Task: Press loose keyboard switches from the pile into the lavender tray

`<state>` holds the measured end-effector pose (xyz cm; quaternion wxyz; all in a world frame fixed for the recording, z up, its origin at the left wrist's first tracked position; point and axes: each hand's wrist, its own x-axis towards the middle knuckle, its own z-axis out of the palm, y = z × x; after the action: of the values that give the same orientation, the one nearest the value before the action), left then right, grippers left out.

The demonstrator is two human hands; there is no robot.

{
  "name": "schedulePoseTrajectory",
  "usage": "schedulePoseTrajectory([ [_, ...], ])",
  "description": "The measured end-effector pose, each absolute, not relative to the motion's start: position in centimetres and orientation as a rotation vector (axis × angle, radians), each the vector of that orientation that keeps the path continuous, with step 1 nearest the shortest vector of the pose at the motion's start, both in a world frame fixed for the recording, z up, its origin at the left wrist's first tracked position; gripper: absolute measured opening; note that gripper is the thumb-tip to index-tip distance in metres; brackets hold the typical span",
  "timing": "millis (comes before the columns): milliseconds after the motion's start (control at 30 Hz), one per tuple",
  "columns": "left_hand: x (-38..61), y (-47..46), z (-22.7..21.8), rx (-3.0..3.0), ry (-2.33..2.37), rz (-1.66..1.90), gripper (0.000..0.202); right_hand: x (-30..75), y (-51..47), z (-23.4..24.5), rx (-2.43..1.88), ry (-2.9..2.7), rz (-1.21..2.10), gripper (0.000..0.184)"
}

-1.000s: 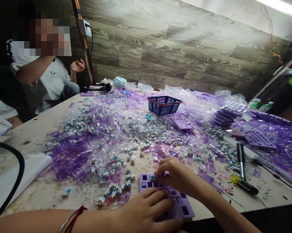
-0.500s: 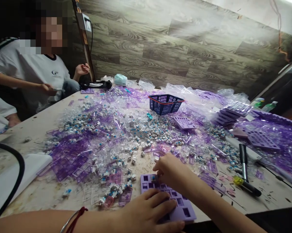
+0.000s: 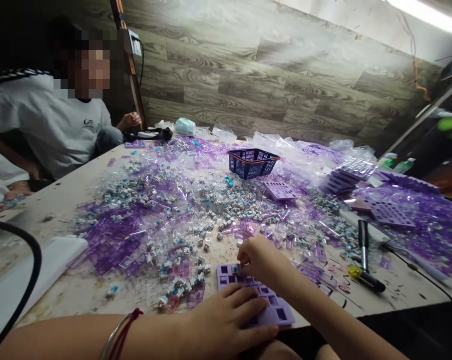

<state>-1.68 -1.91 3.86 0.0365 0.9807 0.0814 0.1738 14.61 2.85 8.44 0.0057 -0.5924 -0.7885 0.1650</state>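
Observation:
A purple tray with square holes lies at the table's near edge. My left hand rests flat on its near part, fingers spread, pressing it down. My right hand is curled over the tray's far left corner, fingertips pinched on a small switch with a blue top that is mostly hidden. A wide heap of small blue-topped switches and clear purple plastic pieces covers the table beyond the tray.
A blue basket stands mid-table. More purple trays and a stack lie to the right. A black marker and yellow-handled tool lie right of my hand. A person in a white shirt sits at the far left.
My right hand has shifted slightly left along the tray's far edge. The person at the left has lowered an arm and leaned in. The view has drifted a little.

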Motion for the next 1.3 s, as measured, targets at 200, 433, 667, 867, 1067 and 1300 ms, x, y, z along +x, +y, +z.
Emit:
schedulePoseTrajectory([
  [200,-1.6,-1.8,4.1,2.998,0.226,0.539,0.049,16.7,2.2,8.4,-1.55,-2.275,0.865,0.022],
  [433,-1.5,-1.9,4.1,2.987,0.247,0.518,0.047,17.0,3.0,8.1,-1.478,-2.25,0.924,0.018],
  [667,-1.5,-1.7,3.5,3.008,0.241,0.613,0.042,16.9,4.1,7.8,-1.58,-2.397,0.916,0.016],
  [867,-1.2,-1.6,3.2,3.021,0.248,0.666,0.034,16.2,4.4,8.1,-1.679,-2.446,0.913,0.015],
  [1067,-1.0,-1.8,2.8,3.011,0.278,0.703,0.033,16.0,4.5,8.2,-1.699,-2.465,0.903,0.014],
  [1300,-1.4,-1.6,3.3,3.046,0.245,0.652,0.036,16.8,3.1,7.9,-1.512,-2.44,0.756,0.021],
])
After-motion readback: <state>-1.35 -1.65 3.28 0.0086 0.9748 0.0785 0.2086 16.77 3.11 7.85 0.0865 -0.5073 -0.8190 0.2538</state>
